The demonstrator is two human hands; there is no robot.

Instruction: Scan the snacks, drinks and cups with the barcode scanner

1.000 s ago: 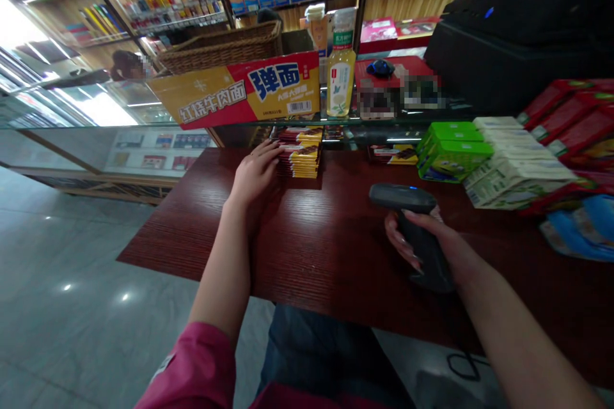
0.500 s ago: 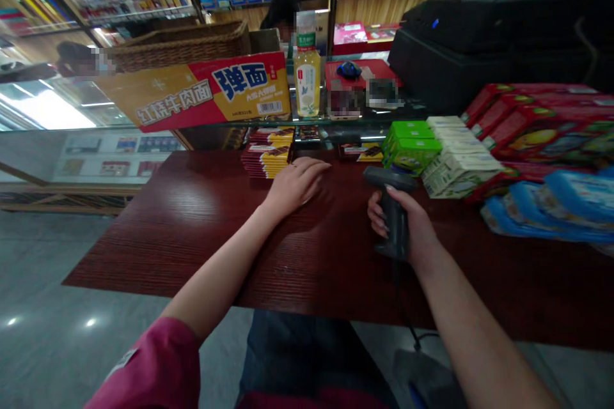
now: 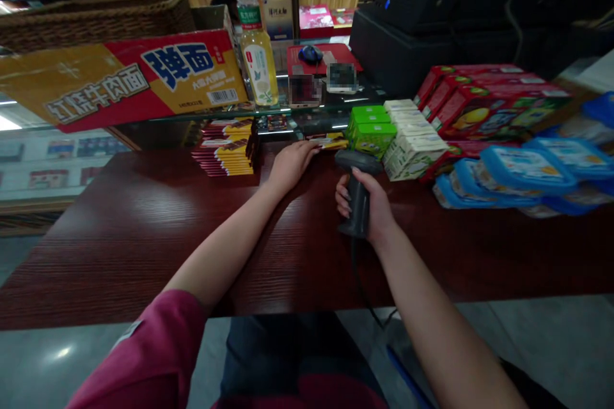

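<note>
My left hand [image 3: 293, 166] reaches over the dark wood counter with its fingers closed on the near left end of a low pile of chocolate bars [image 3: 336, 140] in yellow and dark wrappers. How many bars the fingers hold is hidden. A taller stack of the same bars [image 3: 235, 153] stands to the left of this hand. Wrapped around the handle of a black barcode scanner [image 3: 357, 201], my right hand [image 3: 377, 204] keeps it upright over the counter, its head near the green boxes [image 3: 371, 131]. The scanner's cable hangs down past the counter's front edge.
Behind the counter [image 3: 144, 230] is a glass shelf with a noodle carton [image 3: 158, 73], a drink bottle [image 3: 259, 54] and a mouse [image 3: 310, 54]. White cartons [image 3: 415, 144], red boxes [image 3: 494, 99] and blue-lidded tubs [image 3: 522, 169] line the right. A black machine [image 3: 432, 32] stands behind them.
My left hand has moved right, away from the tall stack, to the low pile of chocolate bars. My right hand still grips the scanner. The view has turned to the right.
</note>
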